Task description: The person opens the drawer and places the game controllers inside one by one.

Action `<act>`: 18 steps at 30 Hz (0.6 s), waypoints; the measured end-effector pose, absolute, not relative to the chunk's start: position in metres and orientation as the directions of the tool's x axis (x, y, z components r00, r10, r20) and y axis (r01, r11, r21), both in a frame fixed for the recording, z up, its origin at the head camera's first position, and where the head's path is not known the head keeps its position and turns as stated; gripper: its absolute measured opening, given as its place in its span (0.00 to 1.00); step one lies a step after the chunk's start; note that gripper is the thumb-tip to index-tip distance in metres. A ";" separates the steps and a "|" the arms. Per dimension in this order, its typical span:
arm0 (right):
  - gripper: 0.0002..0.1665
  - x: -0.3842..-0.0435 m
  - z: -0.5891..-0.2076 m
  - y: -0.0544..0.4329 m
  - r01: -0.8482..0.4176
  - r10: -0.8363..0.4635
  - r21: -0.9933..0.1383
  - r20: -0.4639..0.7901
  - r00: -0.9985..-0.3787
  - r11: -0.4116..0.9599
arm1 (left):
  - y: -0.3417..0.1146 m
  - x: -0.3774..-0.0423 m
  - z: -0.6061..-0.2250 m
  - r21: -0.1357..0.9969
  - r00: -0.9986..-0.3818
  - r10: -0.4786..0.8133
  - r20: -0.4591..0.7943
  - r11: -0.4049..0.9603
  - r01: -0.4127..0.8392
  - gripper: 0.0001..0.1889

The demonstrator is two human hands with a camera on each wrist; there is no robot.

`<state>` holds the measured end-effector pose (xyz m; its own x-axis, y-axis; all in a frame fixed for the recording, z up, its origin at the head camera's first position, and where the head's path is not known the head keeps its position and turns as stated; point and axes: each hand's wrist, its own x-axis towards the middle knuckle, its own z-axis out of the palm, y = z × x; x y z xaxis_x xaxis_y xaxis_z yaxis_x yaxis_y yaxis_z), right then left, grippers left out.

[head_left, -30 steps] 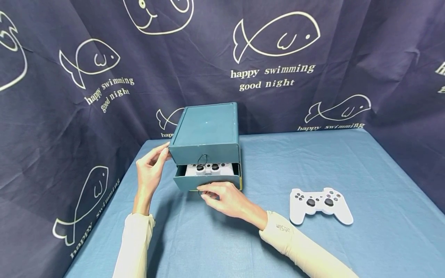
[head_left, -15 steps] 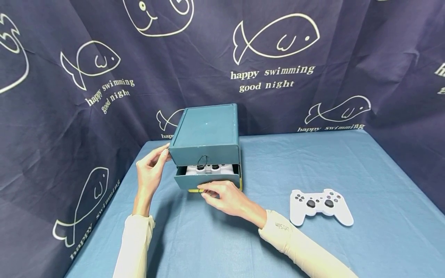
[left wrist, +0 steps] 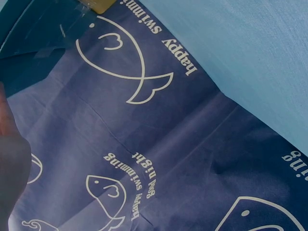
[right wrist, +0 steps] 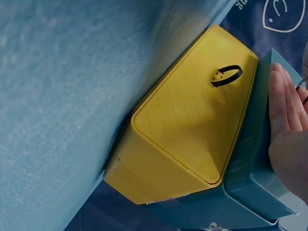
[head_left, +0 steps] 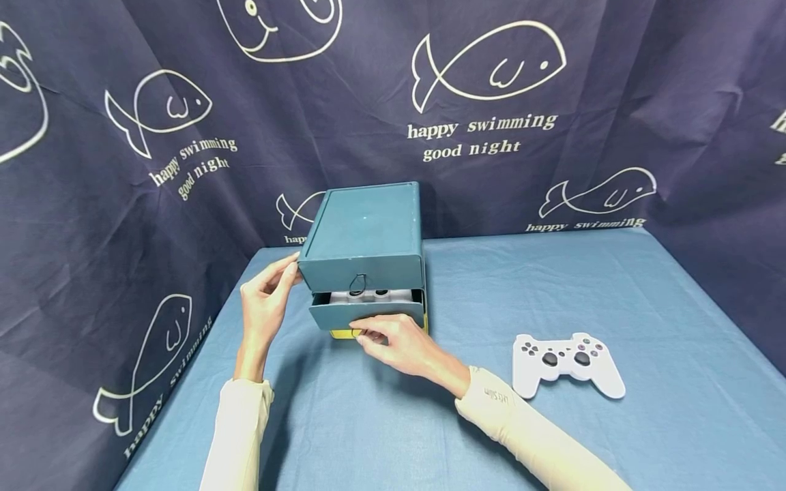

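Note:
A teal drawer box (head_left: 368, 221) stands at the table's back, with its middle drawer (head_left: 325, 316) partly pulled out. Inside that drawer lies a white game controller (head_left: 402, 296), mostly hidden by the front panel. My right hand (head_left: 402, 344) presses its fingers against the drawer front; in the right wrist view, the fingers (right wrist: 279, 98) lie fairly straight beside a black loop pull (right wrist: 302, 86). At the box's left front edge, my left hand (head_left: 263, 307) touches the side with thumb and fingertips. Below the teal drawer sits a yellow drawer (right wrist: 192, 115) with its own black loop.
A second white game controller (head_left: 531, 368) lies on the blue tablecloth (head_left: 491, 293) to the right. Dark blue curtains (head_left: 368, 136) printed with fish surround the table's back and sides. Another loop pull (head_left: 359, 281) hangs from the top drawer.
The middle drawer has slid slightly inward with my right hand against it. Less of the controller inside shows, and more of the yellow drawer below. My left hand has stayed put.

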<state>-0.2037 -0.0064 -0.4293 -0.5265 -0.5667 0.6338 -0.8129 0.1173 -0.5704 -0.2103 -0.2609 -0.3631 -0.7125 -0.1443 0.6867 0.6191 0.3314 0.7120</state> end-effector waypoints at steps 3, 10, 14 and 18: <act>0.15 -0.206 -0.429 -0.007 -0.807 -0.567 -0.576 0.626 -0.536 0.128 | -0.262 -0.211 -0.363 0.708 -0.711 -0.142 0.689 0.341 0.618 0.12; 0.15 -0.209 -0.428 -0.007 -0.800 -0.554 -0.584 0.624 -0.551 0.138 | -0.262 -0.211 -0.363 0.699 -0.704 -0.134 0.698 0.341 0.628 0.12; 0.15 -0.211 -0.428 -0.008 -0.801 -0.555 -0.584 0.626 -0.548 0.132 | -0.262 -0.211 -0.362 0.701 -0.703 -0.133 0.698 0.328 0.634 0.12; 0.15 -0.214 -0.429 -0.008 -0.799 -0.557 -0.586 0.621 -0.552 0.137 | -0.262 -0.211 -0.362 0.698 -0.701 -0.133 0.701 0.327 0.637 0.12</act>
<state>-0.2136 -0.0083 -0.4291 -0.5516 -0.5567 0.6212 -0.7986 0.1375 -0.5860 -0.2107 -0.2616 -0.3624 -0.7005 -0.1331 0.7011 0.6366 0.3274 0.6982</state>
